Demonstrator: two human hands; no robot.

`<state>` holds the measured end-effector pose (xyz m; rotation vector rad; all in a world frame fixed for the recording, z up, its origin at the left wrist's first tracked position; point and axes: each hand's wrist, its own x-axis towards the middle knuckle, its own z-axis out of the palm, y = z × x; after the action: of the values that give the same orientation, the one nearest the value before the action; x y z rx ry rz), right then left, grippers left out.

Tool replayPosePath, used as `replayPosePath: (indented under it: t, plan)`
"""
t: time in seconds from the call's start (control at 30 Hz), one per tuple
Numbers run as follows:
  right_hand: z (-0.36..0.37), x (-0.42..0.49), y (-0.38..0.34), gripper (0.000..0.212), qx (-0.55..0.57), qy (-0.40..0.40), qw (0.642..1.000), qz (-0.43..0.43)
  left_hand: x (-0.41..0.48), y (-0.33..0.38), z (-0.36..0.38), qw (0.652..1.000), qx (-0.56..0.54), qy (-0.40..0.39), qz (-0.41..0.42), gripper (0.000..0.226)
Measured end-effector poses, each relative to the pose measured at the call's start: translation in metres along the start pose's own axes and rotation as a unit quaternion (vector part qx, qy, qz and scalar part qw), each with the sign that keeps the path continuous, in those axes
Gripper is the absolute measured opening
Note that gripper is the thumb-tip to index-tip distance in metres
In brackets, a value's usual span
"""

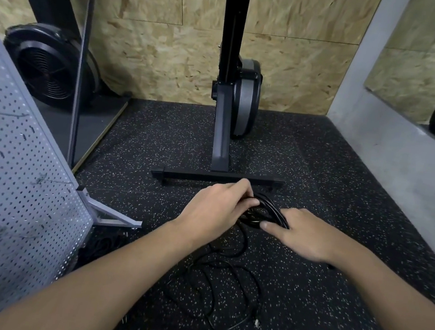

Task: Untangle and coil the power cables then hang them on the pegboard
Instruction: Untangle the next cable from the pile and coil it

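Observation:
A bundle of thick black power cable (265, 212) lies on the speckled black floor between my hands. My left hand (216, 208) grips the bundle from the left, fingers curled over its strands. My right hand (303, 235) holds its right side, thumb pointing left along the floor, fingers partly hidden under the cable. Loose thin black cable loops (225, 289) trail toward me over the floor, ending in a plug (256, 322). The grey pegboard (11, 180) stands at the left on a metal foot (111, 215), with several hooks on it.
A black exercise machine (225, 127) stands just beyond my hands, its floor bar (217, 178) right behind the bundle. A fan-wheel machine (50, 64) sits at the back left. Chipboard wall behind, grey wall with mirror at the right. More dark cable (102, 246) lies under the pegboard.

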<state>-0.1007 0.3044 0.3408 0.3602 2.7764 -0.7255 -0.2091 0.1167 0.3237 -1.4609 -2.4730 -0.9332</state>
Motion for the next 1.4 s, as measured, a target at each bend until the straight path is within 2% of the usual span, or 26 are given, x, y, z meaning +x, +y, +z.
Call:
replayPosePath:
  t: [0.23, 0.4, 0.47, 0.53, 0.67, 0.9, 1.0, 1.1, 1.2, 1.27, 1.33, 1.4]
  plan:
    - [-0.012, -0.002, 0.010, 0.039, 0.082, -0.007, 0.994, -0.066, 0.001, -0.019, -0.007, 0.984, -0.152, -0.029, -0.087, 0.034]
    - [-0.014, -0.004, 0.014, 0.042, 0.144, 0.020, 0.984, -0.104, -0.007, -0.039, -0.002, 0.950, -0.229, -0.127, -0.171, 0.043]
    - [-0.016, -0.006, 0.013, 0.040, 0.196, 0.034, 0.974, -0.107, -0.009, -0.035, -0.001, 0.935, -0.248, -0.177, -0.181, 0.041]
    - [-0.019, -0.005, 0.011, 0.044, 0.260, 0.026, 0.960, -0.099, -0.010, -0.028, -0.001, 0.921, -0.280, -0.195, -0.187, 0.047]
    - [-0.017, -0.002, 0.012, 0.032, 0.365, 0.022, 0.927, -0.081, -0.011, -0.024, 0.002, 0.888, -0.359, -0.182, -0.222, 0.044]
    - [-0.014, 0.001, 0.013, 0.027, 0.451, 0.083, 0.886, -0.071, -0.008, -0.028, 0.007, 0.933, -0.291, -0.075, -0.201, 0.018]
    - [-0.010, 0.003, 0.011, 0.034, 0.429, 0.098, 0.895, -0.075, -0.005, -0.023, 0.001, 0.924, -0.312, -0.024, -0.222, 0.012]
    - [-0.003, 0.006, 0.007, 0.049, 0.412, 0.111, 0.902, -0.064, -0.003, -0.010, -0.003, 0.875, -0.410, -0.002, -0.257, 0.013]
    - [0.006, 0.005, 0.000, 0.028, 0.401, 0.104, 0.908, -0.057, -0.001, -0.002, -0.004, 0.847, -0.463, 0.017, -0.259, 0.012]
    - [0.010, 0.003, -0.008, 0.015, 0.394, 0.099, 0.911, -0.069, 0.000, 0.001, -0.004, 0.845, -0.467, 0.035, -0.257, 0.010]
    - [0.013, 0.002, -0.013, 0.016, 0.388, 0.105, 0.912, -0.084, 0.001, 0.002, -0.002, 0.851, -0.451, 0.055, -0.263, 0.009]
    - [0.015, 0.003, -0.015, 0.020, 0.386, 0.118, 0.911, -0.086, 0.001, 0.003, 0.000, 0.838, -0.463, 0.071, -0.279, 0.009]
